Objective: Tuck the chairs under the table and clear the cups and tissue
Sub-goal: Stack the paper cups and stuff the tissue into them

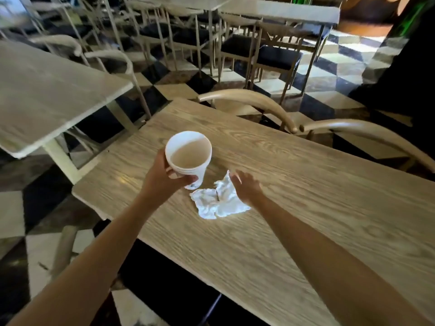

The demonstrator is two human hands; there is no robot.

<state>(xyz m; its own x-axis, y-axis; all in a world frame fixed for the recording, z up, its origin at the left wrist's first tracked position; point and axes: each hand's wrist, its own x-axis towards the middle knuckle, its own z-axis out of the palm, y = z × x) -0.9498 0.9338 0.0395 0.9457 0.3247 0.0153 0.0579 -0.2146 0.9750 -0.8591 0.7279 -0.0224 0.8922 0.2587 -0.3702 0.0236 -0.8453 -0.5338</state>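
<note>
Two bare arms reached out from the near edge over the wooden desk; the desk top ran from the near right up to the far left. The left hand was wrapped around a stack of white cups, with the fingers curled under and the thumb on the near side; the cups were lifted a little and tipped, and the top one looked empty inside. Just to the right of the cups lay a crumpled white tissue, flat on the desk; the right hand hung over its right side with the fingers spread and loose; whether the fingers touched the tissue could not be told.

On the far side of the desk stood two wooden chairs; the left chair had its curved back close to the desk edge, and the right chair stood beside it, with their back rails almost touching. To the far left was a pale second desk; beyond it stood more chairs and desks, blurry, on a black and white checked floor.
</note>
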